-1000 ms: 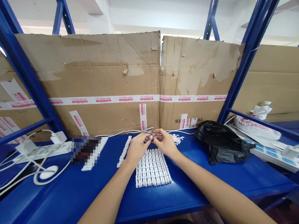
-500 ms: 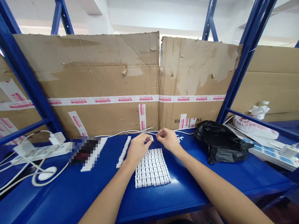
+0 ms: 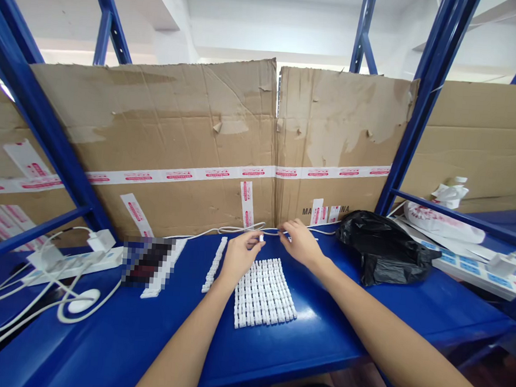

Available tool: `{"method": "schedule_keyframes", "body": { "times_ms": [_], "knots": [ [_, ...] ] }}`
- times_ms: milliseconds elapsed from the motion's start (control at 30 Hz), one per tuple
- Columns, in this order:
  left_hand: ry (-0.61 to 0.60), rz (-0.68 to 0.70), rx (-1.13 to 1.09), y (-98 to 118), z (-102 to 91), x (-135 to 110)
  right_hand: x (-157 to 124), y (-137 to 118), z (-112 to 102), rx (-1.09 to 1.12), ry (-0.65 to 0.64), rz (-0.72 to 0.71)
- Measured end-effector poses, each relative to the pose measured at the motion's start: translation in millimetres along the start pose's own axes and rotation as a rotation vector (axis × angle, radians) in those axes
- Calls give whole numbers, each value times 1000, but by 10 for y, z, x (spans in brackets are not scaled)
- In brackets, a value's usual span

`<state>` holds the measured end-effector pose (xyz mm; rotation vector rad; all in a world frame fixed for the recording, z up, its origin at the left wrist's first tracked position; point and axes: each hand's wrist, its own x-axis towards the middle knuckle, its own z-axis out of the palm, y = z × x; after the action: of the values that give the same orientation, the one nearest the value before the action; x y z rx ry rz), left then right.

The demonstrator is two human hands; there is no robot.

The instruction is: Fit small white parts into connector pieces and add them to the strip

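My left hand (image 3: 241,254) pinches a small white plastic piece (image 3: 261,238) between thumb and fingertips, above the far end of the rows. To its right, my right hand (image 3: 301,242) hovers over the back of the table with loosely bent fingers apart; nothing shows in them. It largely hides the small loose white bits behind it. Below the hands lies a block of white plastic pieces (image 3: 265,294) set in tight parallel rows. A single separate row of white pieces (image 3: 214,265) lies to the left of my left hand.
A black plastic bag (image 3: 382,249) sits on the blue table (image 3: 318,345) at the right. Power strips with white cables (image 3: 76,263) occupy the left, near a blurred-out dark object (image 3: 147,262). Cardboard sheets (image 3: 192,130) stand along the back between blue posts.
My right hand has moved slightly right, away from my left hand, and its fingers have loosened. My left hand keeps its pinch on the white piece, which now shows more upright.
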<state>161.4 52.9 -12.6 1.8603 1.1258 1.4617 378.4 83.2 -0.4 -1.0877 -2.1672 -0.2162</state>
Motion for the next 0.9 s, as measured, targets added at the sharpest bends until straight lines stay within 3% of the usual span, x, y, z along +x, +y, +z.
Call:
{"method": "schedule_keyframes", "body": {
  "times_ms": [100,200,700,833,900],
  "knots": [
    [-17,-78,-180,-20,14,11,5,-168,31,191,17,-220],
    [-78,-160,-350,-5,2,24,-6,-249,72,289,61,-302],
    [-237,-483,-617,132,-147,7,17,-363,38,236,145,-144],
    [-295,-495,-505,226,-154,-13,64,-146,-36,112,188,29],
    [-256,-427,-450,309,-186,-24,60,32,-96,-9,93,106]
  ]
}}
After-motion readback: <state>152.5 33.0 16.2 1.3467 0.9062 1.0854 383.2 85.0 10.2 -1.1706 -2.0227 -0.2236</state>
